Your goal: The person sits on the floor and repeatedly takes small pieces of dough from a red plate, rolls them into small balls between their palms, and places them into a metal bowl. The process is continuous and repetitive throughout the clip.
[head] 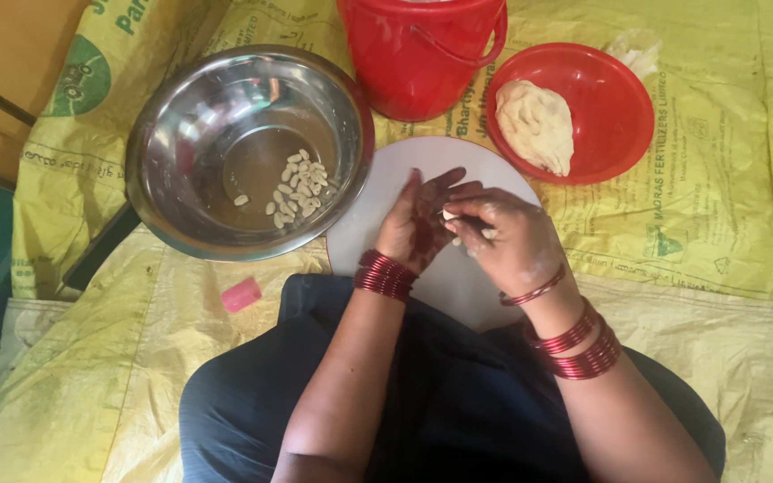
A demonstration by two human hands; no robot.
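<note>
My left hand (418,222) lies palm up over a round white board (378,210), fingers apart. My right hand (505,240) presses its fingertips against that palm and pinches a small pale bit of dough (450,215). Flour dusts the right hand. Red bangles sit on both wrists. A lump of pale dough (537,125) rests in a red bowl (619,103) beyond the board on the right. Left of the board stands a steel bowl (181,161) with several small pale dough pieces (299,186) in its bottom.
A red bucket (422,54) stands behind the board. A small pink object (242,294) lies on the yellow printed sack sheet (717,224) that covers the floor. A dark handle (100,249) pokes out below the steel bowl. My dark-clothed lap fills the near edge.
</note>
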